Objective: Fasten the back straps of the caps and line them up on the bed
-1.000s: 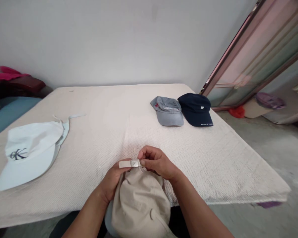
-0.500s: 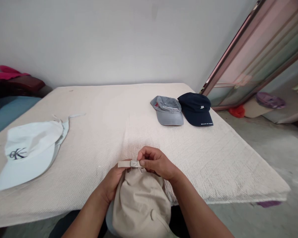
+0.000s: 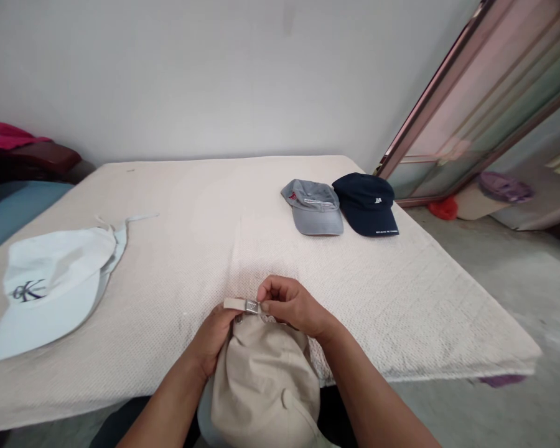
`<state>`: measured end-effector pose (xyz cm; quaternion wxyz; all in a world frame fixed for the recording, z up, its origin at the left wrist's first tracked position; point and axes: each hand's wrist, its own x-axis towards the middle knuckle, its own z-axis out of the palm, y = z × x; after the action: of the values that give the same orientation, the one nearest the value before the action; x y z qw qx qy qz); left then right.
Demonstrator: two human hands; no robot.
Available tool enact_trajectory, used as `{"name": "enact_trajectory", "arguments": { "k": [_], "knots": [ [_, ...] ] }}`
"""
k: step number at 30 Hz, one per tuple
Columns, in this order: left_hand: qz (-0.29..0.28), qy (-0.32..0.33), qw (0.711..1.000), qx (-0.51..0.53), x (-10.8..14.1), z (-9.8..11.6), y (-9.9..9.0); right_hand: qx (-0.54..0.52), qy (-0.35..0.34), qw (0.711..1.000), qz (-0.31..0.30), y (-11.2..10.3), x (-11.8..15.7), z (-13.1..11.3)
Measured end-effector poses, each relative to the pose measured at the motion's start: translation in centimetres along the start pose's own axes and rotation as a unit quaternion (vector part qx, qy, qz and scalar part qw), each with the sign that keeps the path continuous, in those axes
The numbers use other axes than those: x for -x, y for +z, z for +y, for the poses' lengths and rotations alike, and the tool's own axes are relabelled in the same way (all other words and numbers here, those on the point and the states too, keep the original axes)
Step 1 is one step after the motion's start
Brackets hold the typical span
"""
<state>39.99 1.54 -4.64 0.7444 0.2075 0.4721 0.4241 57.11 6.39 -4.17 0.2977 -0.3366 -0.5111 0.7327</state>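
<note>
A beige baseball cap (image 3: 266, 379) hangs at the near edge of the covered surface, its back strap facing up and away from me. My left hand (image 3: 214, 336) grips the cap's left side by the strap's loose end, its fingers partly hidden behind the fabric. With thumb and forefinger, my right hand (image 3: 294, 305) pinches the strap just right of the metal buckle (image 3: 252, 306). Under the buckle, the cap's back opening shows only in part. The cap's brim, greyish, peeks out at the lower left.
On the cream textured cover (image 3: 191, 205) lie a white cap (image 3: 60, 274) with black letters at left, and a grey cap (image 3: 315, 208) touching a navy cap (image 3: 366, 202) at the far right. A wall stands behind; a bin (image 3: 485, 196) stands on the floor at right.
Both hands keep their hold on the beige cap. The strap and buckle have tilted slightly, the right end lower. The whole view has shifted a little.
</note>
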Motion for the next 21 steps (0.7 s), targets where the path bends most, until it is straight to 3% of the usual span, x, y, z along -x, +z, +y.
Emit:
{"name": "enact_trajectory", "arguments": {
  "k": [7,15,18,21],
  "knots": [
    [0.001,0.041,0.999,-0.001,-0.09,-0.13,-0.1,-0.042,-0.012,0.999,0.011,0.13,-0.03,0.22],
    [-0.006,0.008,1.0,0.017,0.11,-0.32,-0.03,-0.065,-0.003,0.997,-0.031,0.28,-0.04,0.15],
    [-0.001,0.009,1.0,0.013,0.22,-0.17,0.02,-0.055,0.002,0.998,-0.031,0.31,-0.17,0.2],
    [-0.005,-0.031,0.999,0.039,0.21,-0.03,0.11,-0.036,0.005,0.999,-0.018,0.33,-0.3,0.21]
  ]
}}
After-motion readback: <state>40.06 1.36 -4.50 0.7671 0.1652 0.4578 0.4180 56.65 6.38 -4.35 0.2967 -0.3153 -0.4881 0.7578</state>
